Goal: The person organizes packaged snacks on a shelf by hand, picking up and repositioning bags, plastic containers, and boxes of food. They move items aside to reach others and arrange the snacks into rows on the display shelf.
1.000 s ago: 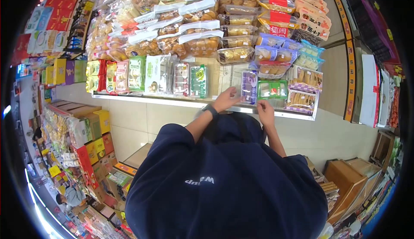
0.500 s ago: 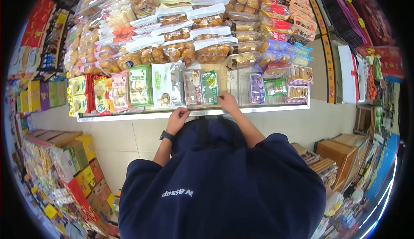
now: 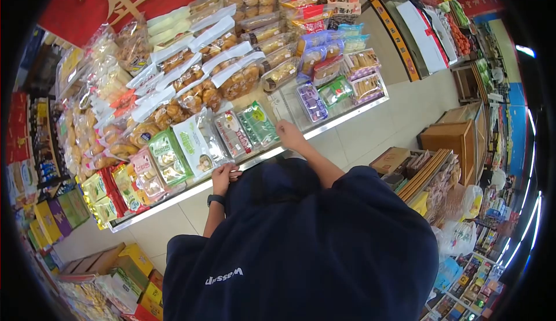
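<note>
Right hand (image 3: 289, 135) is resting beside green pack (image 3: 258, 125), four o'clock, left hand (image 3: 225, 176) at seven; half-curled, grips unclear; light touch advised.

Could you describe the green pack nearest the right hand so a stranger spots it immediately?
Start at the display table and follow its front row to the person's right hand. The green pack lies just to the left of that hand. Unlike the other green packs, it has a red-and-white pack directly on its left.

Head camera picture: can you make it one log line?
left hand: near long silver metal shelf edge; right hand: beside rectangular green plastic pack; contact: unclear
</note>
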Motion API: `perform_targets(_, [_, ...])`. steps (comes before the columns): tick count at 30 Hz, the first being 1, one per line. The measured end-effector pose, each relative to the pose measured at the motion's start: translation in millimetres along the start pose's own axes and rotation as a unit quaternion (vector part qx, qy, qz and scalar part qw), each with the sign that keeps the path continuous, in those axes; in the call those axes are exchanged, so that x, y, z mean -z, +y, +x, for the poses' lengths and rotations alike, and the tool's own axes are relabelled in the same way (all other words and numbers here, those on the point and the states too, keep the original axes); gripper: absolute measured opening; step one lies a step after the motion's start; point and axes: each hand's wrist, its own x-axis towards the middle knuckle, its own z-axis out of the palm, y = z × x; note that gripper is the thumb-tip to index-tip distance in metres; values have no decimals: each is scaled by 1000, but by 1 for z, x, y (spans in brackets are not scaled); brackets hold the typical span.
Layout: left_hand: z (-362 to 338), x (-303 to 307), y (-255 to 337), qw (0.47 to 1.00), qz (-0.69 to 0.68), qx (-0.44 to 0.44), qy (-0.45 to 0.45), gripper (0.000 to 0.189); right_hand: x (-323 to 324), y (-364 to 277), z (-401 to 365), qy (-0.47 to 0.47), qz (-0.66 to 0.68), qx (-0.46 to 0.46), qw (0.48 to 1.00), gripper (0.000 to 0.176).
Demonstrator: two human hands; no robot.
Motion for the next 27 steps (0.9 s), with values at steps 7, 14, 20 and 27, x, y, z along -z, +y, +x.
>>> perform_targets(7, [-5,-4,5,999,-14,23,19,31,69,34,-21,105,8,-49,993,9])
perform_targets(14, [-4,-4,3,999,-19,30,31,31,42,68,-3,169,-66,-64,981,29])
perform_targets(20, [-7,-9,10,998,-27,40,45,32,19,30,-1,66,-202,-117,970,74])
perform_targets(27, [-9,-11,15,996,-26,52,66,25,0,32,2,63,-333,-51,940,77])
